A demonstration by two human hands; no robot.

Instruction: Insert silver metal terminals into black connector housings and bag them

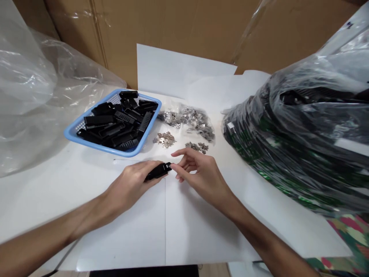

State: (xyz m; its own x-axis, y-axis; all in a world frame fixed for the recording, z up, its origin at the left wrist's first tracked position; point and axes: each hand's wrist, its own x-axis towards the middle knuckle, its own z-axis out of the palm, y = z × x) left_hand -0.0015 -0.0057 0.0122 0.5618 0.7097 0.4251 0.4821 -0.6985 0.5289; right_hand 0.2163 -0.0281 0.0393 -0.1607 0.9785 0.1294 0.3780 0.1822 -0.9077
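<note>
My left hand point(135, 177) is closed around a black plastic housing point(158, 172), one end of which sticks out past the fingers to the right. Small pale metal bits show at that end. The thumb tip of my right hand point(198, 169) rests against the same end, its index finger stretched out above and the other fingers loosely curled. Nothing shows gripped between the right fingers. Just beyond the hands lie a small pile of flat metal plates point(165, 139) and a second pile of small metal pieces point(197, 146).
At the back left stands a blue basket point(115, 153) full of similar black housings. Clear bags of metal pieces point(197, 120) lie behind the piles. A large plastic-wrapped bundle of black and green parts point(288, 142) bulges over the right side. Clear plastic sheeting point(31, 100) hangs at left.
</note>
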